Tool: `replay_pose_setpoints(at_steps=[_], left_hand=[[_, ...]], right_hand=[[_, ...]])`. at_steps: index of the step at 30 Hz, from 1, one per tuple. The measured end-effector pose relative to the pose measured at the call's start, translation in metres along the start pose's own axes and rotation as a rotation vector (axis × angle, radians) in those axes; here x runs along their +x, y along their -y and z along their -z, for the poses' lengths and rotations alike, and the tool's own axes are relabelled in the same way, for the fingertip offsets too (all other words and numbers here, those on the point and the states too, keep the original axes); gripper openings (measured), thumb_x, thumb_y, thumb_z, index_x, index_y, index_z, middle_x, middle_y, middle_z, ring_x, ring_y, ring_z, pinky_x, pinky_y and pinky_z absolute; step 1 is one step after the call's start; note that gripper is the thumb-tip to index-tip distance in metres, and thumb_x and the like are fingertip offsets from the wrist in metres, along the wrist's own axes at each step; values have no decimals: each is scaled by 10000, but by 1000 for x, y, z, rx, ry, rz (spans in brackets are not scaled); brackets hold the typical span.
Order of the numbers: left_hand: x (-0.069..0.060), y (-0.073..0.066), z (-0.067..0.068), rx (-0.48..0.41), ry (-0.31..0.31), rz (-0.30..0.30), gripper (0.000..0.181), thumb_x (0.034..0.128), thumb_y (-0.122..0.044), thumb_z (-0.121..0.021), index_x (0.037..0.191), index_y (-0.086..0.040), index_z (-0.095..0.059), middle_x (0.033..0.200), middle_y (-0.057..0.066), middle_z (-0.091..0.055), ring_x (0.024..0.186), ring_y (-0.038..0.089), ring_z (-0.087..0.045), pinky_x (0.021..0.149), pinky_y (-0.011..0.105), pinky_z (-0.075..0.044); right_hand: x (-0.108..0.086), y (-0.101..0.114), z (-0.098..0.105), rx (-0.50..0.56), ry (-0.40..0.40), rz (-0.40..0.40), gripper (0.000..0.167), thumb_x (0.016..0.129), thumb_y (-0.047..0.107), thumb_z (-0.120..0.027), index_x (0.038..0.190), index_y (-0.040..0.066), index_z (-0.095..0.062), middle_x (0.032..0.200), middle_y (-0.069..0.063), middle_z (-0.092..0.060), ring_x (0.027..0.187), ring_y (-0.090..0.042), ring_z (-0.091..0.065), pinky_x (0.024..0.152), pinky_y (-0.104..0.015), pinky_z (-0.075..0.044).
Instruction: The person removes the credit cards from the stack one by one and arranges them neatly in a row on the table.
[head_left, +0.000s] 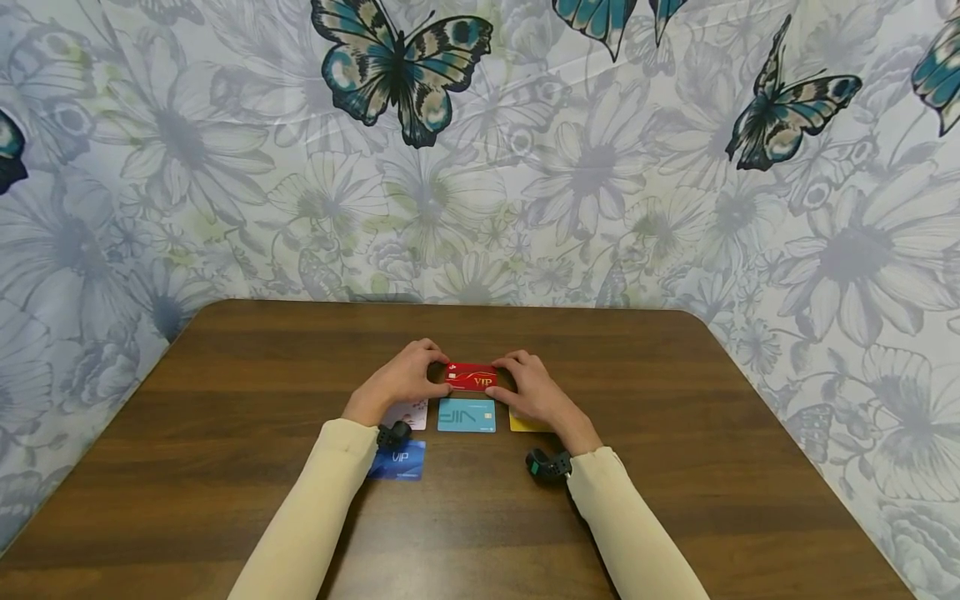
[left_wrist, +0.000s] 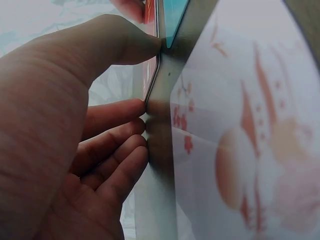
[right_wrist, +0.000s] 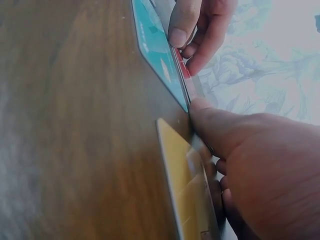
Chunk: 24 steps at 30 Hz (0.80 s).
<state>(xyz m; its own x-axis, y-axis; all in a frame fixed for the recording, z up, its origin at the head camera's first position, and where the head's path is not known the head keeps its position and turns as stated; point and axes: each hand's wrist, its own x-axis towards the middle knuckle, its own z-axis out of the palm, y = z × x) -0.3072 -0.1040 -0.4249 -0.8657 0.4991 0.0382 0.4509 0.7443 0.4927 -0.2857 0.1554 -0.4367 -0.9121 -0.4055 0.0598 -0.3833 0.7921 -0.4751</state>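
Observation:
A red VIP card (head_left: 471,377) lies beyond a light-blue card (head_left: 467,415) in the head view. My left hand (head_left: 407,377) pinches its left end between thumb and forefinger. At the opposite end, the thumb and forefinger of my right hand (head_left: 531,386) grip the card the same way. Partly under the left hand is a white card with a reddish pattern (left_wrist: 250,135), large in the left wrist view. Below the right hand lies a yellow card (right_wrist: 182,185), mostly covered in the head view. A dark-blue VIP card (head_left: 401,461) rests beside the left wrist.
The cards lie on a brown wooden table (head_left: 225,467) with rounded far corners. Behind it hangs a cloth (head_left: 480,208) printed with flowers and butterflies. Dark bands (head_left: 547,463) circle both wrists, below pale yellow sleeves.

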Motion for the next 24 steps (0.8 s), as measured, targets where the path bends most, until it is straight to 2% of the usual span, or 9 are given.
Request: replay_pose_setpoints(at_steps=[9, 15, 24], left_hand=[[0, 1, -1, -11, 6, 17, 505, 868, -271, -781, 1276, 14, -689, 1320, 166, -579, 1242, 329, -519, 1106, 471, -460], [-1, 3, -1, -11, -8, -7, 496, 874, -267, -780, 1265, 26, -690, 1310, 176, -587, 1235, 343, -532, 1103, 481, -459], [0, 3, 0, -5, 6, -14, 510, 874, -273, -778, 1271, 34, -686, 1314, 182, -581, 1239, 347, -527, 1102, 482, -456]], right_hand=[[-2, 0, -1, 37, -9, 32, 515, 1003, 321, -679, 1411, 26, -569, 1439, -169, -500, 1311, -341, -436, 1135, -495, -409], [-3, -2, -4, 61, -17, 35, 511, 1012, 326, -667, 1413, 29, -560, 1432, -159, -493, 1310, -328, -422, 1139, -494, -397], [-3, -4, -4, 62, -11, 37, 518, 1015, 342, -659, 1419, 37, -553, 1440, -150, -484, 1307, -315, -413, 1139, -483, -397]])
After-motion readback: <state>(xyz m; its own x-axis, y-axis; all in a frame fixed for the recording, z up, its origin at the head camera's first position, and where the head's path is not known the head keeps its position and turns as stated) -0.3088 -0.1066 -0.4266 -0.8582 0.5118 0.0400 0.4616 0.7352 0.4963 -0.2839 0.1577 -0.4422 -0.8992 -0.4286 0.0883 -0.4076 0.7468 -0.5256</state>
